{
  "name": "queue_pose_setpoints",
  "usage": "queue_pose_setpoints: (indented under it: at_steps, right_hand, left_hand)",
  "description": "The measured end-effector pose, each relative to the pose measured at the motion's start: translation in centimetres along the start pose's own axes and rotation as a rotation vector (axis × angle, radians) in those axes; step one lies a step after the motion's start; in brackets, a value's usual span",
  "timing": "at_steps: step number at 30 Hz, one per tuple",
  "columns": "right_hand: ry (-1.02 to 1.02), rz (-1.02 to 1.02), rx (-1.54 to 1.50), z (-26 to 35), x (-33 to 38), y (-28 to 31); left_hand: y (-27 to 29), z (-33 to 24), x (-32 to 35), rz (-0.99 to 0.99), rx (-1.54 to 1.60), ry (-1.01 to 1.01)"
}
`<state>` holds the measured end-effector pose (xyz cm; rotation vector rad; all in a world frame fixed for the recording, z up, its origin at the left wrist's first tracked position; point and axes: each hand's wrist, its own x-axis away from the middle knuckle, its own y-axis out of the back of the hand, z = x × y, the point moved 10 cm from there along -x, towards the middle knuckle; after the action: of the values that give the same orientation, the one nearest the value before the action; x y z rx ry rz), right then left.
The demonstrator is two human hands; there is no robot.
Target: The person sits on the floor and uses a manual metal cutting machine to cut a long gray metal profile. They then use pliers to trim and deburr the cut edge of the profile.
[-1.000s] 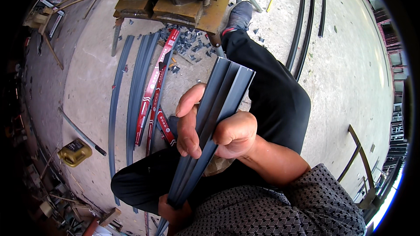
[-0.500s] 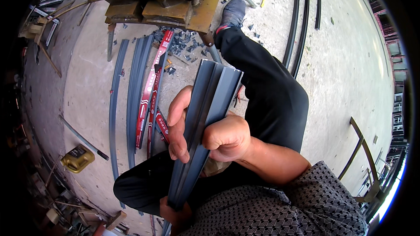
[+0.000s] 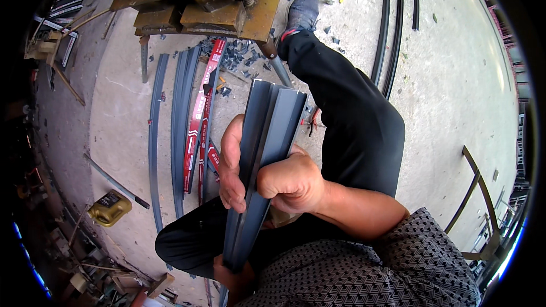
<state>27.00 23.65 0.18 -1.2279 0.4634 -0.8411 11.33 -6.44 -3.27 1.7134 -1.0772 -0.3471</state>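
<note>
A dark grey grooved profile bar (image 3: 267,136) slants upward in front of me, its cut end pointing away. My right hand (image 3: 293,181) grips it around the middle. The thumb presses on the right side, while fingers that seem to be of the same hand come round from underneath on the left. At the bar's lower end is my left hand (image 3: 230,274), closed about that end and mostly hidden. Left of the bar, more grey strips (image 3: 185,113) lie on the floor beside strips with red printed film (image 3: 199,119).
A rusty metal machine (image 3: 193,0) on legs stands ahead, with grey offcuts (image 3: 242,57) scattered beneath. Long black bars (image 3: 387,28) lie at the far right. A gold jug (image 3: 110,208) stands at left near a thin rod (image 3: 116,182). A bent metal frame (image 3: 483,204) is at right.
The bar's upper end and my right hand have shifted slightly left in view. The floor things appear a little further right. Both hands keep their hold.
</note>
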Motion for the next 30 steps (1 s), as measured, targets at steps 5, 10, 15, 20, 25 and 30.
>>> queue_pose_setpoints:
  at_steps: [5, 10, 15, 20, 25, 30]
  right_hand:
    - [0.006, 0.002, -0.017, 0.1, 0.1, 0.1]
    - [0.015, 0.004, -0.022, 0.4, 0.0, 0.1]
    - [0.001, 0.082, -0.085, 0.4, -0.3, -0.3]
    - [0.0, 0.115, -0.111, 0.7, -0.6, -0.3]
    - [0.025, 0.16, -0.153, 0.8, -0.8, -0.4]
    - [0.058, 0.209, -0.173, 0.7, -1.1, -0.5]
  left_hand:
    - [0.2, -0.7, 0.0, -0.021, -0.028, -0.032]
    - [0.1, -0.8, 0.0, -0.075, -0.071, -0.076]
    - [0.3, -1.3, 0.1, -0.057, -0.084, -0.071]
    - [0.5, -2.0, -0.4, -0.009, -0.039, -0.069]
    - [0.1, -1.2, -0.2, -0.053, -0.086, -0.04]
    - [0.5, -1.5, -0.2, -0.05, -0.026, -0.15]
